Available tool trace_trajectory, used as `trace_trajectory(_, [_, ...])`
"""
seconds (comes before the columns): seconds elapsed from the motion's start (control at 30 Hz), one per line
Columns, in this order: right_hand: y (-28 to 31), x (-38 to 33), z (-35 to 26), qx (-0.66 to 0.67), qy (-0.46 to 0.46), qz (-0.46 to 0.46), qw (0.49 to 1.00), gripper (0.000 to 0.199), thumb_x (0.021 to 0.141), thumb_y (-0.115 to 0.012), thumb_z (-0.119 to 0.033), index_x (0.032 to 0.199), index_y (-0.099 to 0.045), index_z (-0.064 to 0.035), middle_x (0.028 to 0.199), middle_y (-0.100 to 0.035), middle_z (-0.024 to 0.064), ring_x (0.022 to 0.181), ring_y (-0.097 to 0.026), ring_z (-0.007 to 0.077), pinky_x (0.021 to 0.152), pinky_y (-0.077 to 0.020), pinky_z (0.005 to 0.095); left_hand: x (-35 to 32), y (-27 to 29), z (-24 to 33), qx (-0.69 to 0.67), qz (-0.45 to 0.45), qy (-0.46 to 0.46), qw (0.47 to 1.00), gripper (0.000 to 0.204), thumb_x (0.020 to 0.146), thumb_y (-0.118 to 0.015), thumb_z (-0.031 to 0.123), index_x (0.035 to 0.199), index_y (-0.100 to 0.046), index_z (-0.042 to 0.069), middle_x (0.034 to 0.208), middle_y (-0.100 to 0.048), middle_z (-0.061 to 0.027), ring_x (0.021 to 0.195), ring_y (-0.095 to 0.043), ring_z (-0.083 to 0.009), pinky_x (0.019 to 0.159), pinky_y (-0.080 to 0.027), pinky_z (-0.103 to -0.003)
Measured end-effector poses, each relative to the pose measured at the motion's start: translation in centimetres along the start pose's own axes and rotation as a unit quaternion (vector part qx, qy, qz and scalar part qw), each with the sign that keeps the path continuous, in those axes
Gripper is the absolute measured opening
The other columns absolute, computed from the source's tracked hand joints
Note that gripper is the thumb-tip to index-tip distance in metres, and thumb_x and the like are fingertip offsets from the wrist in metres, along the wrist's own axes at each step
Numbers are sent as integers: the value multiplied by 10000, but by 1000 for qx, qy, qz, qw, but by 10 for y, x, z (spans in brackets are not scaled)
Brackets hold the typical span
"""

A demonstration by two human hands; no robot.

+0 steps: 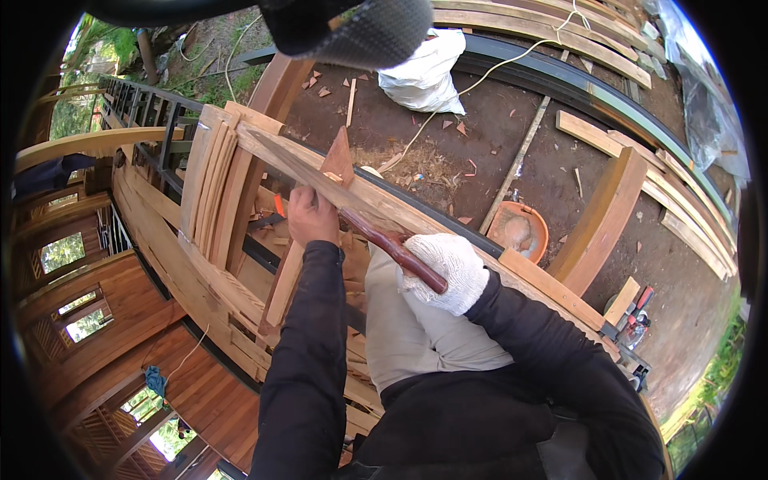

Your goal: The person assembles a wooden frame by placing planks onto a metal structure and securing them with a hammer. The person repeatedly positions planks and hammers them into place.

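My right hand [452, 274], in a white knitted glove, is wrapped round the reddish-brown wooden handle of a machete [390, 241]. Its long blade slants up and left, across a wooden beam. Bare and closed, my left hand [313, 216] grips a strip of reddish wood [286, 286] just on the near side of the blade. What looks like the strip's pointed far end [339, 157] sticks out beyond the blade. My fingers partly hide the strip, and I cannot tell whether the blade touches it. An orange-handled tool [278, 205] lies left of my left hand.
Stacked curved planks [212, 180] stand at the left. Beyond the beam are a white sack [424, 74], an orange bucket [518, 232], a thick timber [600, 220] and scattered wood chips on dirt. A power tool [636, 324] sits at the right. A cord crosses the ground.
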State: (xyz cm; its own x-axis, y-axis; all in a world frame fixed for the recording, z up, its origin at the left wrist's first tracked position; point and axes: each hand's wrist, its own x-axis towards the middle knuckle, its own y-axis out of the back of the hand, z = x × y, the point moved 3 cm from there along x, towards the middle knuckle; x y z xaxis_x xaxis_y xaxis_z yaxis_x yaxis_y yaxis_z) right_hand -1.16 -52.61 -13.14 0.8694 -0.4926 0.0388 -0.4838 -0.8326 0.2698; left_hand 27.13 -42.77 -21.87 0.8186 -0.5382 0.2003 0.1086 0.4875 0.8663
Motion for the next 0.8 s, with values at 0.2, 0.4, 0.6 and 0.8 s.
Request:
trace_trajectory(0.2, [34, -90, -13, -38, -68, -36, 996, 242, 730, -817, -231, 932, -722, -139, 848, -713, 113, 781, -688, 390, 718, -557, 467, -3, 4, -1, -15, 34, 22, 999, 188, 937, -719, 249, 1006, -800, 94, 968, -709, -61, 876, -697, -303, 769, -541, -418])
trace_trajectory(0.4, [-4, 6, 10, -14, 38, 28, 999, 226, 787, -783, -244, 950, -685, -122, 790, -663, 134, 746, -672, 405, 662, -543, 482, 0, -4, 4, -3, 13, 3, 1000, 196, 949, -718, 252, 1022, -806, 93, 972, -709, -62, 903, -705, -297, 781, -544, -416])
trace_trajectory(0.6, [40, -84, -18, -43, -59, -41, 996, 218, 748, -805, -221, 937, -742, -132, 833, -700, 131, 781, -684, 398, 713, -552, 484, 0, 5, 2, -18, 20, 30, 999, 192, 950, -708, 236, 1010, -803, 80, 986, -716, -62, 917, -701, -295, 791, -542, -407])
trace_trajectory(0.8, [16, -4, 4, 20, -4, -13, 1000, 192, 815, -779, -225, 907, -653, -113, 816, -660, 139, 760, -664, 402, 680, -539, 462, 0, 0, 8, -10, 20, 5, 1000, 198, 956, -705, 243, 1001, -799, 75, 999, -722, -61, 923, -701, -298, 797, -542, -408])
